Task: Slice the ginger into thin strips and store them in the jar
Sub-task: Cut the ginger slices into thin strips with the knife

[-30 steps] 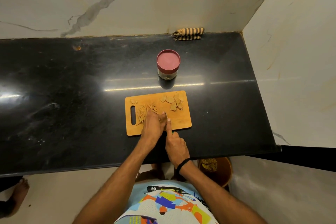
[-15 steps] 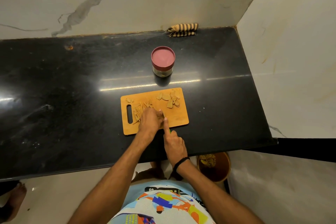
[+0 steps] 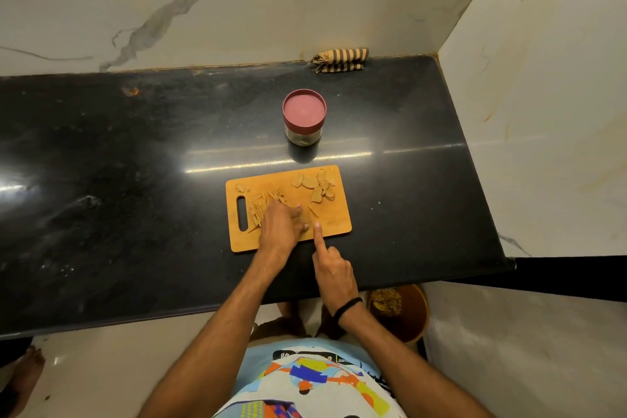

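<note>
left hand on cutting board over ginger strips | right hand index extended | jar lidded

i can't read any text from here. the only lettering i find sits on a black patch at the top of the patterned shirt: a small pale emblem and a line of tiny print, too small and blurred to make out.

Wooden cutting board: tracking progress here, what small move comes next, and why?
Probably a thin cut beside the left hand: it rests on the tan wooden cutting board, the right hand points its forefinger forward, and flat ginger slices lie uncut.
</note>
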